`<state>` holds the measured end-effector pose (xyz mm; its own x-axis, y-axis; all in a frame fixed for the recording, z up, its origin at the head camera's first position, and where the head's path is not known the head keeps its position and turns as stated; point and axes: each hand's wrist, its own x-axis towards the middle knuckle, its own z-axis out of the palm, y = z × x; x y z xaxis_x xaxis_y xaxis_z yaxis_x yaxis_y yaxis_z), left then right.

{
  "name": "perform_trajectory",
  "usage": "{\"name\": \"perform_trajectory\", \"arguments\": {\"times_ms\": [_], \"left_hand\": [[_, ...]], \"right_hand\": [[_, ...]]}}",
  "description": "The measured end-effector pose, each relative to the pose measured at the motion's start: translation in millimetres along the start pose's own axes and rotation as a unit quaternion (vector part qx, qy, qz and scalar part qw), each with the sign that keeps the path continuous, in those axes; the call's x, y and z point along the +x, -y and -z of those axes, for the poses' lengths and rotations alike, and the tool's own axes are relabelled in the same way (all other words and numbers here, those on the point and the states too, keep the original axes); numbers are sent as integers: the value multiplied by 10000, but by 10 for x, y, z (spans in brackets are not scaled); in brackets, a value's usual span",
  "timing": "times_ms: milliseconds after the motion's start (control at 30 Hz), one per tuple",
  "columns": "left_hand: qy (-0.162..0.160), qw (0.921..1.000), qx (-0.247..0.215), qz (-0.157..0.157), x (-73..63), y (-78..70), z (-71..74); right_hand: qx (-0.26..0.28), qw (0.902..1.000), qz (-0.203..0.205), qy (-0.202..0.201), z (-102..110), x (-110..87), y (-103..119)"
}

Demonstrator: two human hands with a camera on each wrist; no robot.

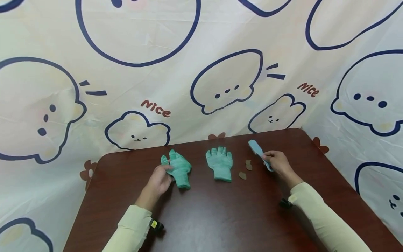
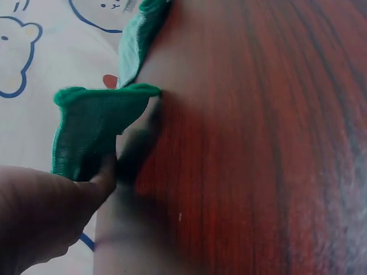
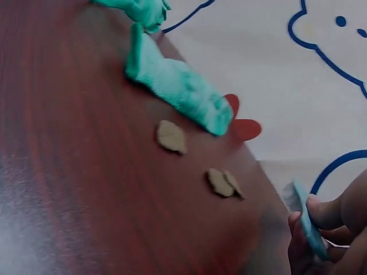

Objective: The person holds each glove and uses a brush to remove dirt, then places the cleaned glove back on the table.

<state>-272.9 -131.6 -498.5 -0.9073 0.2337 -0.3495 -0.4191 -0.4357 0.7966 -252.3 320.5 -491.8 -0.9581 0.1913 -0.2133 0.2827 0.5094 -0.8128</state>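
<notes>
My left hand pinches the thumb-side edge of a green knit glove, which is lifted and tilted off the table. In the left wrist view its dark green cuff gapes toward the camera. A second green glove lies on the table to the right, fingers pointing to the back. My right hand grips a light blue brush by its handle; pale bristles show in the right wrist view. Between the second glove and the brush lie several flat brownish pieces, like dry leaves or clay flakes.
The dark reddish-brown wooden table has rounded back corners. Behind it and at its sides hangs a white cloth printed with blue-outlined cartoon shapes. Each wrist carries a small black camera.
</notes>
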Motion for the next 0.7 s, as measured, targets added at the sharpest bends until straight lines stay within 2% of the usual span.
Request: {"name": "perform_trajectory", "arguments": {"times_ms": [233, 333, 433, 500, 633, 700], "left_hand": [[-352, 9957, 846, 100, -48, -11, -50], [-518, 9896, 1342, 62, -69, -40, -71], [-754, 9793, 1876, 2, -80, -65, -96], [-830, 9748, 2072, -21, -82, -70, -112], [-897, 9723, 2160, -26, -90, -61, -144], [-923, 9711, 2200, -7, -96, -53, -154]], "right_hand": [[-727, 9967, 308, -178, -155, -19, -108], [-975, 9928, 542, -425, -184, -45, -130], [-1368, 9833, 926, -770, -212, -61, -144], [-1667, 9740, 1154, -1010, -235, -70, -148], [-2178, 9558, 1409, -1381, -280, -84, -151], [-2311, 9512, 1425, -1470, -298, -87, -158]]}}
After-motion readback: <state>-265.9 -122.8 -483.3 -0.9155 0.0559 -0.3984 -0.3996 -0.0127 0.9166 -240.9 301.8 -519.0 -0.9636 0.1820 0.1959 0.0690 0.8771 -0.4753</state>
